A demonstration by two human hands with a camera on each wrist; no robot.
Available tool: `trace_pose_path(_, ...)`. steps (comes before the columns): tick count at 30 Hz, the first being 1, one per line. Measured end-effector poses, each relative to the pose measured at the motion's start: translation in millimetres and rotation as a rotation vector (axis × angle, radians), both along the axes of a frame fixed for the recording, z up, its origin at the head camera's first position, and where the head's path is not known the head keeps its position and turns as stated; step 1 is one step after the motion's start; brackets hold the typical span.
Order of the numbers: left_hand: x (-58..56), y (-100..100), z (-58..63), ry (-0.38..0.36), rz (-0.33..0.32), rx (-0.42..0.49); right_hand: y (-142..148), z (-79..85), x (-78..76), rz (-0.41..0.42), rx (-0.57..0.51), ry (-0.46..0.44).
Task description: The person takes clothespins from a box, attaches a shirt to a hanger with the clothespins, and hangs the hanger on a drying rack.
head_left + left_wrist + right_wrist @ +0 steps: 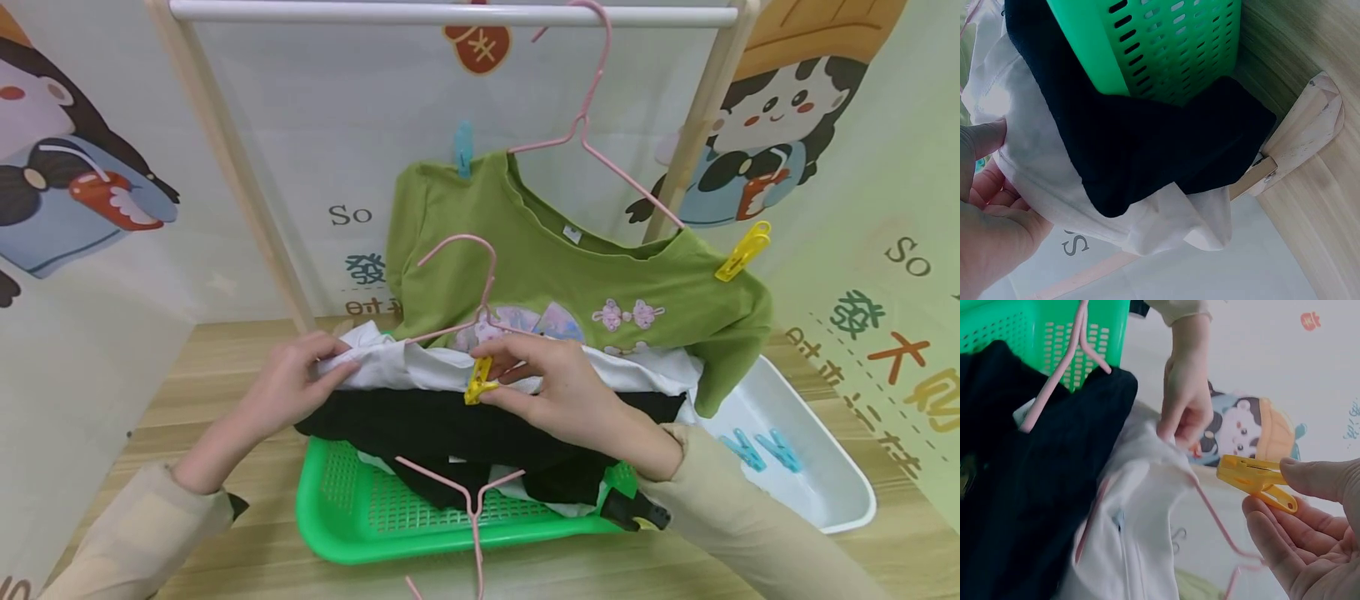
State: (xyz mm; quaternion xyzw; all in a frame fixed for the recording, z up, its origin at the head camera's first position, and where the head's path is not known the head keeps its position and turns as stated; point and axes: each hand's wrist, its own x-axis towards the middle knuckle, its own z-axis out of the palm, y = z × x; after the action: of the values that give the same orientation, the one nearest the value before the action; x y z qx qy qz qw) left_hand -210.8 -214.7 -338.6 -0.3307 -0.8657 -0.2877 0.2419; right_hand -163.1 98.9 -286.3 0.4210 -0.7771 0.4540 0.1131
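My left hand (298, 377) pinches the left end of a white garment (1041, 137), thumb on one side and fingers on the other. A pink hanger (483, 292) sits in this garment, its hook pointing up. Between thumb and fingers, my right hand (566, 387) holds a yellow clothespin (1254, 478) in front of the garment's middle, apart from the cloth in the right wrist view. Black cloth (442, 421) lies just below the white one, across a green basket (330, 546). Behind hangs a green shirt (480, 237) on another pink hanger (592, 92).
A blue clothespin (463, 150) and a yellow clothespin (744, 252) grip the green shirt's shoulders. The rack's white bar (360, 12) spans the top. At right, a white tray (840, 492) holds blue clothespins (780, 450). Another pink hanger (475, 508) lies over the basket's front.
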Motion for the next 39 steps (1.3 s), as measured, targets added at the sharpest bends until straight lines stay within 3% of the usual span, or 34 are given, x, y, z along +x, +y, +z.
trace_pose_path(5,0.8,1,1.4,-0.001,0.004,-0.001,-29,0.4,-8.7,0.052,0.007,0.047)
trace_pose_path(12,4.2,1,2.8,-0.013,0.013,0.000,-69,4.7,-23.1,0.043,0.053,0.269)
trace_pose_path(16,4.8,0,2.3,-0.010,0.003,0.012,-86,7.8,-30.6,0.034,0.095,0.344)
trace_pose_path(25,6.3,-1,2.8,-0.019,-0.020,0.030,-101,6.3,-44.0,0.006,0.201,0.397)
trace_pose_path(39,6.6,-4,0.0,-0.009,-0.037,0.041,-117,-0.6,-52.5,0.006,0.239,0.436)
